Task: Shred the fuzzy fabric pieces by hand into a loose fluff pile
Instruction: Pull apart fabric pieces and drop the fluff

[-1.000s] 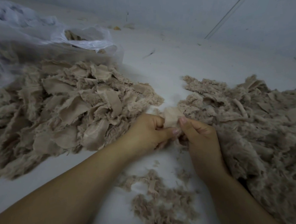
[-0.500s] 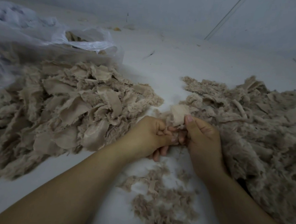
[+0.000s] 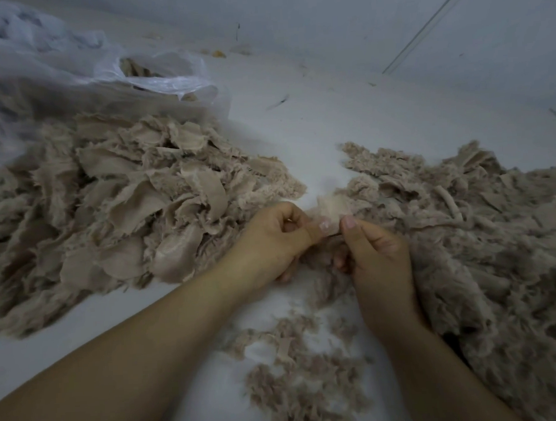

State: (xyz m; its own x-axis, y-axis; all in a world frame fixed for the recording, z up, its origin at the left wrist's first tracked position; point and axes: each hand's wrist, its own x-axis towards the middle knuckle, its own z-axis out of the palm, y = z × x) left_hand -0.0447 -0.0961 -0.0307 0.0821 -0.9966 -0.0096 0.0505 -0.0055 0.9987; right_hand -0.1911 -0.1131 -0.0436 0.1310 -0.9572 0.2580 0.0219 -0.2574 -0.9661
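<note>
Far left: clear plastic bag (image 3: pixel 154 78), unchanged, with more scraps seen inside. In front of it the heap of unshredded fabric pieces (image 3: pixel 134 201) on the white counter (image 3: pixel 298 128) is not visibly smaller than a second ago. Centre: one fabric piece (image 3: pixel 333 207) is pinched at its lower edge by both grips, left hand (image 3: pixel 271 239) and right hand (image 3: pixel 374 253), thumbs almost touching. Half a second ago the left fingers were spread under it; now they are curled back in, so a fresh tear is judged to be set up. Small loose fluff (image 3: pixel 297 360) lies below the wrists. Right: the big fluff pile (image 3: pixel 485 257), where shreds are expected to land. Task far from done.
</note>
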